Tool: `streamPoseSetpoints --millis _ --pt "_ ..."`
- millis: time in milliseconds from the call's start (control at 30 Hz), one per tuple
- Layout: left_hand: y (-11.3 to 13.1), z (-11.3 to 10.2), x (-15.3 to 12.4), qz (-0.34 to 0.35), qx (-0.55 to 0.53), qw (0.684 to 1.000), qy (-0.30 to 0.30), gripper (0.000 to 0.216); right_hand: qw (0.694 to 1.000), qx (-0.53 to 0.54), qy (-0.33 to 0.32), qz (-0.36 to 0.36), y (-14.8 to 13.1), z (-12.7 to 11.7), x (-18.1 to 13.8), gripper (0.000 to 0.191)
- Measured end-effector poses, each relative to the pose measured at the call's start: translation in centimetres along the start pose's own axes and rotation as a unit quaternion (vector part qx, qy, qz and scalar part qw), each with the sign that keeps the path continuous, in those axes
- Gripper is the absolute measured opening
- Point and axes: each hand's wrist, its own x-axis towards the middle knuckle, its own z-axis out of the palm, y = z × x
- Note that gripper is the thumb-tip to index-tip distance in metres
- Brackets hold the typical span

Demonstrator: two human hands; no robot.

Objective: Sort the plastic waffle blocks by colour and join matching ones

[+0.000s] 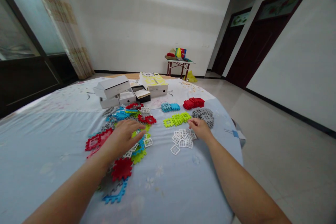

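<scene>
My left hand (128,133) is over a mixed heap of toothed plastic building pieces, its fingers stretched out and apart. The heap holds a red square piece (122,169), a blue frame piece (116,192), and green, grey and white ones. My right hand (201,128) is closed in a pinch between the green pieces (177,119) and the grey pile (206,114); whether something small is in the fingertips is hidden. Just below that hand lies a pile of white window-grid pieces (183,138). Behind are blue pieces (170,107) and a red stack (193,103).
White boxes (112,86), an open black box (141,94) and a yellow-and-white box (154,83) stand at the table's back. A blue-and-white clip-like item (235,133) is at the right edge of the cloth-covered table (168,189). A small side table (180,62) stands by the wall.
</scene>
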Motion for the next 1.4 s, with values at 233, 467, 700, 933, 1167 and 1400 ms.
streamPoseSetpoints --millis 233,467,700,933,1167,1400 --pt "1.5 3.2 0.7 0.032 0.128 0.985 -0.115 0.031 1.0 0.025 -0.003 0.012 1.4 0.5 -0.2 0.031" --pt "1.8 3.9 0.9 0.019 0.159 0.98 -0.119 0.024 0.998 0.051 0.009 0.028 1.5 0.5 0.1 0.031" --pt "2.5 3.4 1.6 0.004 0.106 0.991 -0.08 0.037 1.0 0.02 0.014 0.015 1.3 0.0 0.0 0.03" --pt "6.0 3.8 4.6 -0.012 -0.079 0.993 -0.084 0.04 1.0 -0.001 0.018 0.008 1.6 0.0 0.0 0.027" --pt "6.5 3.8 6.0 -0.048 -0.165 0.984 -0.039 0.046 1.0 0.007 0.006 0.013 2.0 0.1 0.1 0.029" --pt "1.1 -0.4 2.1 -0.138 -0.087 0.987 0.004 0.046 1.0 0.012 -0.007 0.015 2.1 0.2 0.4 0.026"
